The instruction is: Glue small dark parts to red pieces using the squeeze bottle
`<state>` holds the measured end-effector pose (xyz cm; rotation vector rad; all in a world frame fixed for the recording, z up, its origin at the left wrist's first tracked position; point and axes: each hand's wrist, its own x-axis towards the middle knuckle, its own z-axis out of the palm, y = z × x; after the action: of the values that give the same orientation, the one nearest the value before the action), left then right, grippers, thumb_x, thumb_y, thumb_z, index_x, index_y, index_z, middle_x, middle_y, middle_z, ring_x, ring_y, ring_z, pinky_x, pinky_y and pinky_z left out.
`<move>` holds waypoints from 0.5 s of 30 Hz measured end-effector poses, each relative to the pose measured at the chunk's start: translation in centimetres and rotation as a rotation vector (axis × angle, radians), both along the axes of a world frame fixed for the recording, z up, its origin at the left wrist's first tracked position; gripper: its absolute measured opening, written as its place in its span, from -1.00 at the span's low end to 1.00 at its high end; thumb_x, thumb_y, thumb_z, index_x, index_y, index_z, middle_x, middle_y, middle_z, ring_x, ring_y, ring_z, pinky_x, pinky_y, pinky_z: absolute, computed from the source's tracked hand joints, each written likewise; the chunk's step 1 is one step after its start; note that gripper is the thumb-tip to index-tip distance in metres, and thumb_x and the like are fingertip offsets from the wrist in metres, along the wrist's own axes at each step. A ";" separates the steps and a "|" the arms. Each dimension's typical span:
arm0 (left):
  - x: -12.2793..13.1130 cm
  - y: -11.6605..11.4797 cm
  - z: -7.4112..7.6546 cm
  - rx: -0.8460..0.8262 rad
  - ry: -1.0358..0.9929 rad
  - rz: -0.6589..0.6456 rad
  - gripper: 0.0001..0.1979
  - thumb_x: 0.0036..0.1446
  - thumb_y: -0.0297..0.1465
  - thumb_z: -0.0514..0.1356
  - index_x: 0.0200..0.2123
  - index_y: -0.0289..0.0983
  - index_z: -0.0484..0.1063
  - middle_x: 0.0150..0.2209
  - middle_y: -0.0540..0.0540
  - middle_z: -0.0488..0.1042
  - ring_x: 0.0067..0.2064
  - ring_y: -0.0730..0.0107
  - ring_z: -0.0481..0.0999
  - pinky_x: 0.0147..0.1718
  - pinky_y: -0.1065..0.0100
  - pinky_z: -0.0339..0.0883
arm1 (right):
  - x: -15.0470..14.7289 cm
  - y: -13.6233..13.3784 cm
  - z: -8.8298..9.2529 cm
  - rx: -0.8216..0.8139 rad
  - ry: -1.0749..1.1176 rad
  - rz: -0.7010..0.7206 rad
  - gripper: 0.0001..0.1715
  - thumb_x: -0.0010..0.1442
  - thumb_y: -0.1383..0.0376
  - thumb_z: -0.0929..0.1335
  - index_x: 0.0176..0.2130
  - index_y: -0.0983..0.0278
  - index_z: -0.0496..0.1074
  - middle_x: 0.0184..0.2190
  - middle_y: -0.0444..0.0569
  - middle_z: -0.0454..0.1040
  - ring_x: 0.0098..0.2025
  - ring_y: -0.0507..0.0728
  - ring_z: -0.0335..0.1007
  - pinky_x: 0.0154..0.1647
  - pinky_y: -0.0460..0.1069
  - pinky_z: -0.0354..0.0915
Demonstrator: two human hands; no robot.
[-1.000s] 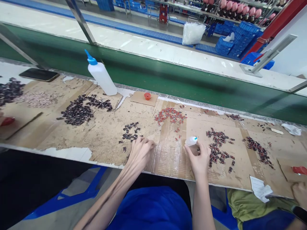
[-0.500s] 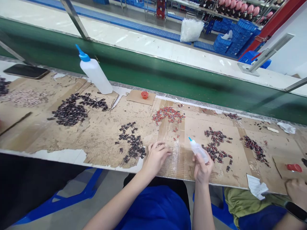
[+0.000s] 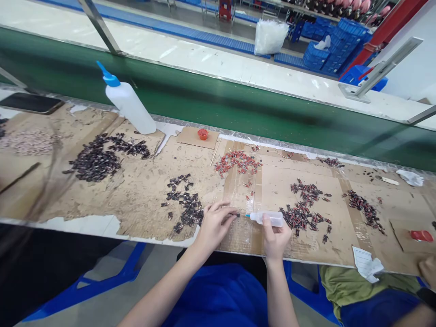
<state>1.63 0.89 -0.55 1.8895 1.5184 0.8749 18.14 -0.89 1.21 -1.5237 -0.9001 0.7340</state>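
Note:
My left hand (image 3: 217,223) pinches a small black part (image 3: 237,215) between thumb and fingertips, just above the cardboard. In my right hand (image 3: 276,236) is a small translucent squeeze bottle (image 3: 269,218) with a thin blue tip, lying nearly level. Its tip points left at the black part, a short gap away. A pile of small black parts (image 3: 191,209) lies left of my left hand. Ahead of both hands spreads a pile of small red parts (image 3: 238,162). Right of the bottle lie black-and-red pieces (image 3: 299,217).
A large white bottle with a blue nozzle (image 3: 131,106) stands at the back left, near a bigger dark pile (image 3: 97,159). A red cup (image 3: 203,134) sits on a cardboard piece. A phone (image 3: 32,103) lies far left. At the right edge is another person's hand (image 3: 428,269).
My right hand has swung the bottle from upright-tilted to nearly level, tip leftward, and moved left. My left hand has come up with a black part at its fingertips.

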 end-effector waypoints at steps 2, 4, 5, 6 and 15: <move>0.1 0.1 0.1 -0.007 -0.008 0.024 -0.84 0.07 -0.50 0.27 -0.28 -0.14 0.54 -0.27 -0.04 0.64 -0.02 0.11 0.51 -0.03 0.04 0.18 | -0.4 0.0 0.0 -0.009 -0.003 0.027 -0.65 -0.03 0.05 0.44 -0.49 0.31 0.47 -0.58 -0.03 0.53 -0.52 0.12 0.44 -0.50 -0.04 0.34; 0.1 0.1 0.1 -0.013 -0.014 0.040 -0.84 0.06 -0.49 0.28 -0.27 -0.14 0.54 -0.29 -0.03 0.64 -0.02 0.11 0.51 -0.03 0.05 0.17 | -0.7 0.0 -0.1 -0.016 -0.007 0.051 -0.67 -0.02 0.07 0.44 -0.50 0.30 0.46 -0.58 -0.04 0.52 -0.53 0.11 0.43 -0.51 -0.05 0.34; 0.1 0.1 0.2 -0.018 -0.016 0.045 -0.84 0.06 -0.49 0.29 -0.27 -0.14 0.54 -0.30 -0.03 0.64 -0.03 0.11 0.51 -0.03 0.05 0.16 | -0.7 0.0 -0.2 -0.019 -0.012 0.060 -0.67 -0.02 0.07 0.44 -0.51 0.30 0.46 -0.59 -0.05 0.51 -0.55 0.10 0.42 -0.52 -0.05 0.34; 0.1 0.1 0.2 -0.023 -0.017 0.051 -0.85 0.06 -0.48 0.29 -0.28 -0.14 0.54 -0.32 -0.03 0.64 -0.03 0.11 0.51 -0.03 0.05 0.15 | -0.8 0.0 -0.3 -0.020 -0.018 0.065 -0.66 -0.02 0.07 0.44 -0.52 0.29 0.45 -0.61 -0.05 0.50 -0.56 0.10 0.40 -0.53 -0.05 0.33; 0.2 0.1 0.6 -0.048 -0.001 0.075 -0.85 0.03 -0.50 0.32 -0.32 -0.13 0.55 -0.31 0.01 0.65 -0.03 0.13 0.52 -0.01 0.07 0.08 | -0.7 0.2 -0.7 -0.015 -0.096 0.083 -0.62 0.00 0.04 0.43 -0.53 0.31 0.45 -0.60 -0.03 0.50 -0.55 0.10 0.40 -0.52 -0.06 0.34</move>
<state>1.85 0.97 0.06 1.8082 1.6047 0.8644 17.48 -0.69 0.55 -1.5531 -1.0371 0.7331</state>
